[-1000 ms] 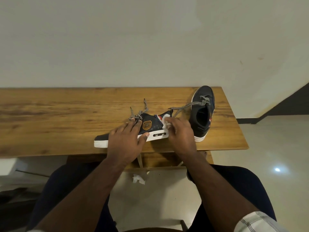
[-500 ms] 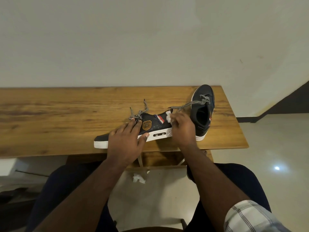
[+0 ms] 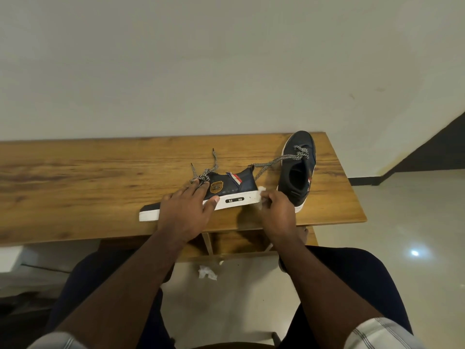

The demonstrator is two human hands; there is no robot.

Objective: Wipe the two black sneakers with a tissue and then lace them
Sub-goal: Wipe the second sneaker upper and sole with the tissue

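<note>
A black sneaker with a white sole lies along the wooden table's front edge, toe to the left. My left hand grips its middle, fingers over the top by the laces, thumb on the sole. My right hand pinches a small white tissue against the heel end of the white sole. The second black sneaker stands at the table's right end, toe away from me. Its checkered lace trails left toward the first sneaker's heel.
A crumpled white tissue lies on the floor between my knees. The table's right edge is close beside the second sneaker. A plain wall rises behind the table. A shelf sits under the tabletop.
My right hand slid the tissue from the sneaker's upper heel area down and right to the heel end of the white sole. The left hand kept its hold.
</note>
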